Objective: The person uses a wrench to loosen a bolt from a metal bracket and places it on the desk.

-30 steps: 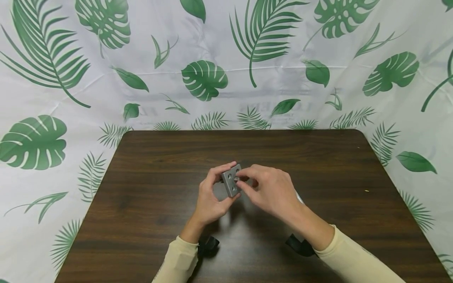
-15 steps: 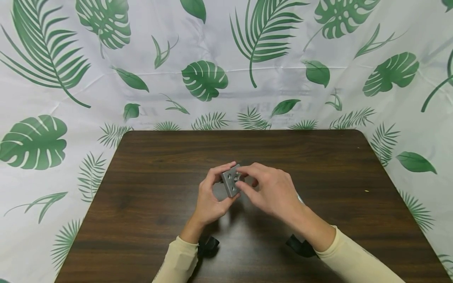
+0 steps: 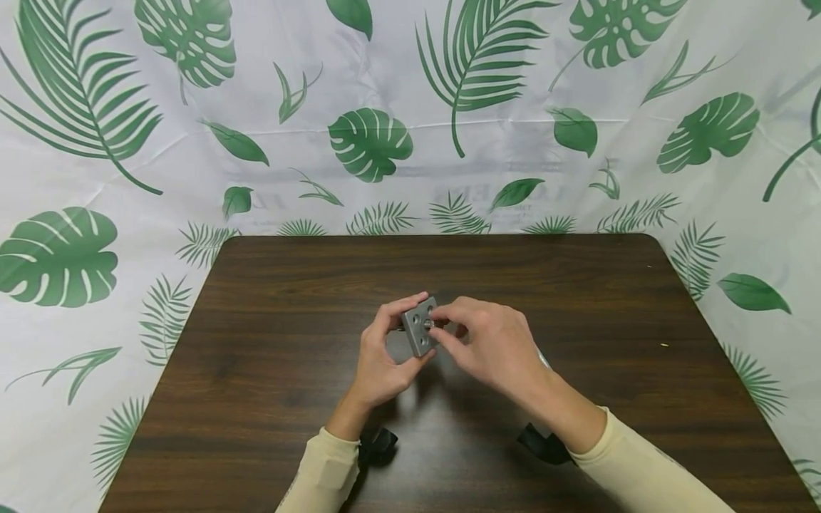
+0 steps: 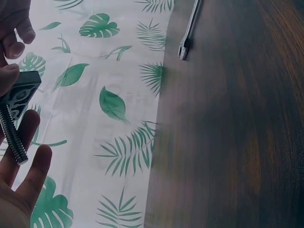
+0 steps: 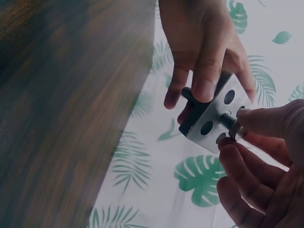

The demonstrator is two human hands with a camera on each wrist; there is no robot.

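A grey square metal plate (image 3: 418, 333) with round holes near its corners is held up, tilted, above the table. My left hand (image 3: 378, 360) grips its opposite edges between thumb and fingers. Through the plate's middle runs a threaded bolt (image 5: 225, 118); in the left wrist view its long threaded shank (image 4: 13, 137) sticks out from the plate's recessed back. My right hand (image 3: 494, 342) pinches a small metal ring-shaped piece, like a nut (image 5: 239, 131), at the short end of the bolt with thumb and index finger, which partly hide it.
A wrench (image 4: 185, 45) lies on the dark wood table (image 3: 282, 306). Black straps (image 3: 378, 447) hang at both wrists. A tiny yellow scrap (image 3: 664, 345) lies at the right. Leaf-patterned white cloth (image 3: 276, 149) hangs behind the table.
Half a second ago my right thumb and index finger were further apart; now they are closer together on the bolt's end. My left hand and the plate stay put.
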